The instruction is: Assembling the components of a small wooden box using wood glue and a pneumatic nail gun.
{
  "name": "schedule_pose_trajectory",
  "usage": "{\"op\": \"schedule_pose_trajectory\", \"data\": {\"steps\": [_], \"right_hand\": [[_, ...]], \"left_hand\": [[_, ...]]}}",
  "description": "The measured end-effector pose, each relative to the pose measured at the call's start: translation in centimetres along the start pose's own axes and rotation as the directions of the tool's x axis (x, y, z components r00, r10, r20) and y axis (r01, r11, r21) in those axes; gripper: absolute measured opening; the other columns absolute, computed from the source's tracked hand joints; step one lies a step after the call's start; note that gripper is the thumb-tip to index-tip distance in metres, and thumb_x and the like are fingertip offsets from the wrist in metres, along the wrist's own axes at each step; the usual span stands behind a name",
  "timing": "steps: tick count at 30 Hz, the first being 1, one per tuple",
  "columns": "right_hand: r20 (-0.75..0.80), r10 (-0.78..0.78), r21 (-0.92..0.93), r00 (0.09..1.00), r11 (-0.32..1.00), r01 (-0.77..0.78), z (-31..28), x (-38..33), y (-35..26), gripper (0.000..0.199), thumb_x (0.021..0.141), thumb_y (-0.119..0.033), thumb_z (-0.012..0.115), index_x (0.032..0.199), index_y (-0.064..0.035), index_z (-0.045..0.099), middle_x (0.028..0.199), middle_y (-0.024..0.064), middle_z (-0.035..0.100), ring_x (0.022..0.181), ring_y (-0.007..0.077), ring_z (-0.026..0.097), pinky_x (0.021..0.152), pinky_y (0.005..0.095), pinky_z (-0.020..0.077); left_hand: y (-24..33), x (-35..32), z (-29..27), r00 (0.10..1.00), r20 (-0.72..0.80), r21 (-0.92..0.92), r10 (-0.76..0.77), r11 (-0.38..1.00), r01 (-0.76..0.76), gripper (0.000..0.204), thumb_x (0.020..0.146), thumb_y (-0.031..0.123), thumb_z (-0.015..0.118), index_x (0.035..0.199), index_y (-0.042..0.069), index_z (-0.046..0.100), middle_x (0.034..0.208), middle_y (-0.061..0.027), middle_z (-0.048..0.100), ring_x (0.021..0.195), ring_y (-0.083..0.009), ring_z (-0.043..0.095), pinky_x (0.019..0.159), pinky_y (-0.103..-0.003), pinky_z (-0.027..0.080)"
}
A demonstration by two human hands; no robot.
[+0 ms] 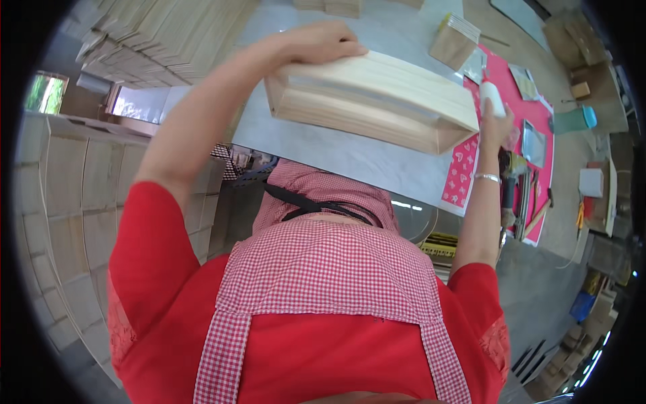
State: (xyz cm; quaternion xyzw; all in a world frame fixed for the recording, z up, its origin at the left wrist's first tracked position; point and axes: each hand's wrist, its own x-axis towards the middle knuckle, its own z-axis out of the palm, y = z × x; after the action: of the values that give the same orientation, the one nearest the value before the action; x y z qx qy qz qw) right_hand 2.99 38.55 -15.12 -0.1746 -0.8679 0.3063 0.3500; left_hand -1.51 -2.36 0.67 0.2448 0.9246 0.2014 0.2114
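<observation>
A long rectangular frame of pale wood [393, 82] stands on its edge on the white tabletop [350, 151], its inside open toward me. My left hand [326, 44] is closed over the upper board near the frame's left end, thumb and fingers gripping its edge. Beyond the frame's right end, my right hand [496, 129] wraps around a white squeeze bottle [492, 99] with a red nozzle. The bottle points up and away, over a pink sheet [464, 161] printed with hearts. Part of the right hand's grip is hidden behind the bottle.
Tall stacks of thin wooden boards [161, 34] stand at the far left. A bundle of wood pieces [455, 42] sits at the back right of the table. Right of my right hand are several tools, a hammer [540, 212] and a teal container [575, 119].
</observation>
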Motion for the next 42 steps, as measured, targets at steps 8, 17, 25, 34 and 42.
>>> {"op": "schedule_pose_trajectory", "data": {"steps": [8, 17, 25, 34, 42], "right_hand": [[-0.180, 0.317, 0.794, 0.931, 0.605, -0.052, -10.3, -0.7, -3.5, 0.033, 0.093, -0.020, 0.066, 0.107, 0.0057, 0.051, 0.094, 0.0174, 0.064, 0.081, 0.0305, 0.068, 0.063, 0.0358, 0.0576], [-0.124, 0.301, 0.877, 0.945, 0.478, -0.038, -15.4, -4.3, -8.3, 0.038, 0.095, -0.027, 0.065, 0.105, 0.0086, 0.056, 0.086, 0.0148, 0.062, 0.070, 0.0218, 0.061, 0.062, 0.0292, 0.0504], [-0.060, 0.229, 0.892, 0.972, 0.450, -0.051, -14.7, -5.7, -11.8, 0.042, 0.095, -0.029, 0.066, 0.108, 0.0088, 0.056, 0.091, 0.0161, 0.061, 0.074, 0.0219, 0.061, 0.066, 0.0302, 0.0509], [0.003, 0.140, 0.872, 0.990, 0.485, -0.071, -14.3, -6.5, -14.5, 0.042, 0.096, -0.030, 0.064, 0.110, 0.0087, 0.054, 0.093, 0.0154, 0.060, 0.078, 0.0208, 0.060, 0.069, 0.0297, 0.0499], [-0.054, 0.000, 0.871, 0.999, 0.490, 0.047, -12.1, -6.8, -18.2, 0.058, 0.093, -0.043, 0.065, 0.117, 0.0076, 0.052, 0.100, 0.0148, 0.060, 0.081, 0.0204, 0.059, 0.069, 0.0283, 0.0488]], "left_hand": [[-3.6, 7.2, -0.6, 0.970, 0.243, -0.126, -0.012, 0.991, 0.044, 0.053, 0.097, 0.053, 0.052, 0.118, 0.007, 0.070, 0.116, -0.0101, 0.066, 0.101, -0.0224, 0.060, 0.081, -0.042, 0.048], [-4.0, 8.4, -0.8, 0.966, 0.245, -0.126, -0.077, 0.986, 0.110, 0.058, 0.094, 0.054, 0.058, 0.127, 0.007, 0.065, 0.128, -0.0104, 0.061, 0.111, -0.0225, 0.057, 0.091, -0.042, 0.046], [-4.3, 8.9, 0.1, 0.896, 0.440, -0.138, -0.054, 0.982, 0.127, 0.052, 0.095, 0.052, 0.056, 0.119, 0.007, 0.068, 0.116, -0.0084, 0.066, 0.103, -0.0248, 0.062, 0.087, -0.043, 0.049], [0.9, 6.0, 1.3, 0.913, -0.275, 0.301, 0.300, 0.929, -0.215, 0.042, 0.091, 0.044, 0.061, 0.108, 0.007, 0.066, 0.103, -0.0156, 0.067, 0.097, -0.0358, 0.065, 0.084, -0.050, 0.050], [-0.1, -1.3, 14.3, 0.664, -0.589, 0.467, 0.459, 0.865, -0.184, 0.036, 0.085, 0.036, 0.068, 0.110, 0.011, 0.063, 0.097, -0.0078, 0.065, 0.100, -0.0237, 0.062, 0.099, -0.048, 0.041]]}}
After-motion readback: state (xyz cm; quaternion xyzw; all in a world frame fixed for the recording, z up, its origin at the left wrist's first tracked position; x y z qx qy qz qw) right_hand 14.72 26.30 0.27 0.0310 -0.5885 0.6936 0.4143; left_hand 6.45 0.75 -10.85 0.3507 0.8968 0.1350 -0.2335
